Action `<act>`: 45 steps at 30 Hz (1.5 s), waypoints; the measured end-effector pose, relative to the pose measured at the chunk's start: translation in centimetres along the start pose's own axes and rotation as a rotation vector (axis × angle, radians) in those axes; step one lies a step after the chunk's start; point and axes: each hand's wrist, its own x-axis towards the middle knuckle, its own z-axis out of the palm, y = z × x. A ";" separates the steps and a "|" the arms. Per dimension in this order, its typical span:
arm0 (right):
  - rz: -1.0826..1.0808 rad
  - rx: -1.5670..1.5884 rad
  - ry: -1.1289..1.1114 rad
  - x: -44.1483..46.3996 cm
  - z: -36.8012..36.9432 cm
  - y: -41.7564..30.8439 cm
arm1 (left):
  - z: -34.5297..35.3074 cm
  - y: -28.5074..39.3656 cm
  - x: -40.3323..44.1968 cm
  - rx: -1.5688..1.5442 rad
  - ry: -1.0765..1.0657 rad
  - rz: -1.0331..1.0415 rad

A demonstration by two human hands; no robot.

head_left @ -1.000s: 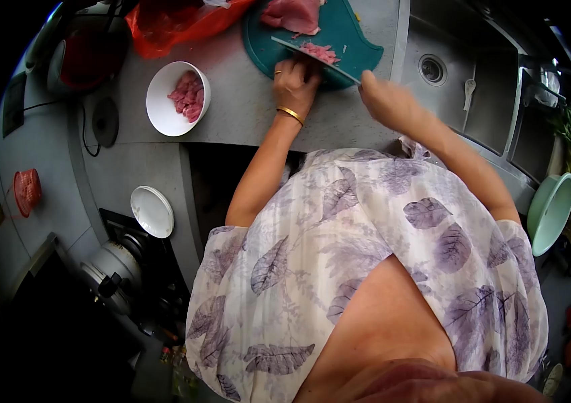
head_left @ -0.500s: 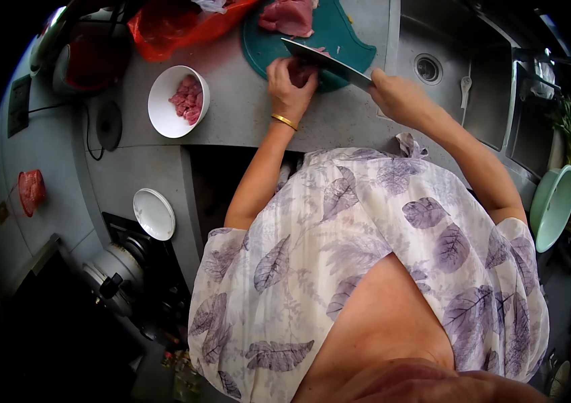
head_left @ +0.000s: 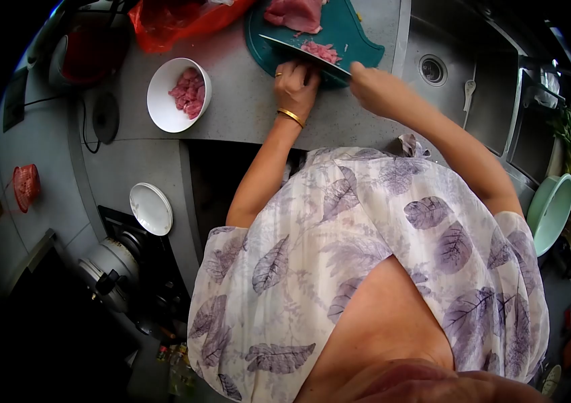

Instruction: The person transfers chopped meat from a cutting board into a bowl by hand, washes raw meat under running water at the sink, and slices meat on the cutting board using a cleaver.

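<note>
My right hand (head_left: pixel 374 87) is closed around the handle of a kitchen knife (head_left: pixel 299 51), whose broad blade slants across the green cutting board (head_left: pixel 366 55). Close against the near side of the blade, my left hand (head_left: pixel 295 88) has its fingers bent over a piece of meat, now mostly hidden by the fingers and blade. Small cut bits of meat (head_left: pixel 321 52) lie on the board just beyond the blade. Farther back on the board rests a larger chunk of raw meat (head_left: pixel 294 15).
Left of the board stands a white bowl (head_left: pixel 158 101) holding meat pieces (head_left: pixel 190 94). A red plastic bag (head_left: pixel 171 27) lies behind it. To the right is a steel sink (head_left: pixel 480 101) with a white spoon (head_left: pixel 469 91); a pale green basin (head_left: pixel 550 215) is at far right.
The knife has shifted left and nearer to me, uncovering cut meat bits beyond it. My left hand has turned slightly, so the meat under it shows less.
</note>
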 end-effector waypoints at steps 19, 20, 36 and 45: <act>0.048 -0.055 -0.133 -3.6 -4.4 -0.8 | -2.6 0.5 -0.1 -0.084 -0.099 -0.071; 0.043 -0.052 -0.143 -3.6 -4.1 -0.7 | -2.6 0.5 -0.2 -0.065 -0.105 -0.056; 0.033 0.018 0.046 -0.7 -0.3 1.5 | -2.8 0.3 -0.6 -0.077 -0.213 -0.019; 0.022 0.026 0.075 -1.7 -1.5 2.4 | -1.8 1.0 2.3 -0.078 -0.162 -0.051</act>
